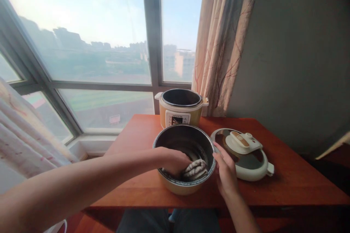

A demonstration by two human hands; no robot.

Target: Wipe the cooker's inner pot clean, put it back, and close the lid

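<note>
Closest, the left hand [176, 163] reached into the inner pot [184, 188], gripping a bunched grey-white cloth [195, 169] against its lower inside. The right hand [226, 171] held the pot's rim from the right. The pot was mouth-up above the near part of the reddish table [295, 185]. Just to its right lay the lid [243, 156]; behind it stood the cooker base [182, 108], then a curtain [221, 43] and a window [101, 43].
</note>
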